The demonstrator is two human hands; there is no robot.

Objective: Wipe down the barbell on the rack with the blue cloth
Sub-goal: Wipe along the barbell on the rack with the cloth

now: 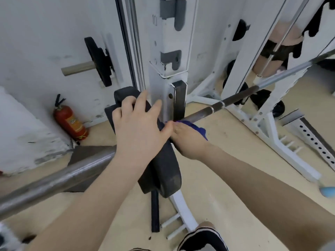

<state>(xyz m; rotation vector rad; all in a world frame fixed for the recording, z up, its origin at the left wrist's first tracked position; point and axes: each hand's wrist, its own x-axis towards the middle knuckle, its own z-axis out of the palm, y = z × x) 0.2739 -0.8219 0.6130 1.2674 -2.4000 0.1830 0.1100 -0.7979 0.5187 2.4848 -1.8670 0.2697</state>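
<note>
Blue cloth (196, 128), red fire extinguisher (71, 123)

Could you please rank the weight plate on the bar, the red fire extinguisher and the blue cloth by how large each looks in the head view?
1. weight plate: largest, though it is nearest the camera, which enlarges it.
2. fire extinguisher: clearly smaller.
3. blue cloth: smallest as seen, but the right hand hides much of it, so its full size is unsure.

Barbell (233, 100) on rack (163, 84) before me; plate (163, 171) left of upright, cloth (196, 128) right; extinguisher (71, 122) far left.
</note>
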